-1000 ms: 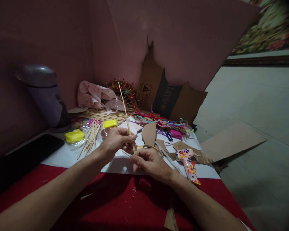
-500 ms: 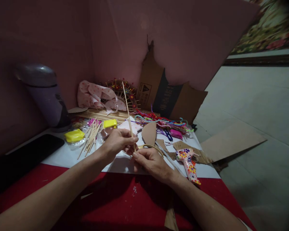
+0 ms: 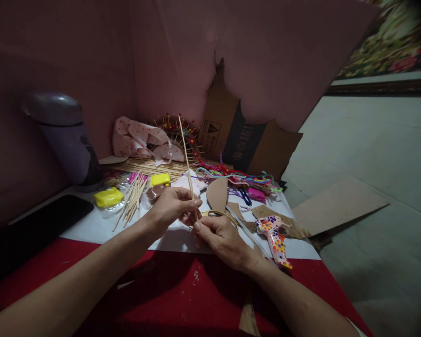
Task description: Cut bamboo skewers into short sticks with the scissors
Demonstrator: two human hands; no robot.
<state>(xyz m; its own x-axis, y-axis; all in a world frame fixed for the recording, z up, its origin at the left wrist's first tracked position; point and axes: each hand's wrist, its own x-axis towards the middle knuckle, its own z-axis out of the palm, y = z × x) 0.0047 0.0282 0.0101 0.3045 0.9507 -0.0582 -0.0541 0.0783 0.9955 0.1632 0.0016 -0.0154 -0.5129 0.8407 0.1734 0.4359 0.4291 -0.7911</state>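
Observation:
A long thin wooden skewer point(image 3: 186, 159) stands nearly upright, pinched near its lower end by both hands. My left hand point(image 3: 170, 208) grips it from the left, fingers closed round it. Just below, my right hand point(image 3: 220, 238) pinches its bottom end between thumb and fingers. Under my right hand lie scissors with gold handles point(image 3: 220, 215) on the white sheet point(image 3: 91, 227). A flower-painted glue gun point(image 3: 275, 241) lies to the right of my right hand.
Loose skewers point(image 3: 133, 196), yellow clay blocks point(image 3: 108, 197), coloured yarn point(image 3: 238, 180) and cardboard cut-outs point(image 3: 217, 194) crowd the sheet. A purple jug point(image 3: 66, 138) stands at the left, torn cardboard point(image 3: 245, 140) leans on the pink wall, and a black phone point(image 3: 35, 229) lies at the left.
The skewer has tilted slightly, its tip shifting right. My right hand has crept a little along its lower end. Both hands keep their hold.

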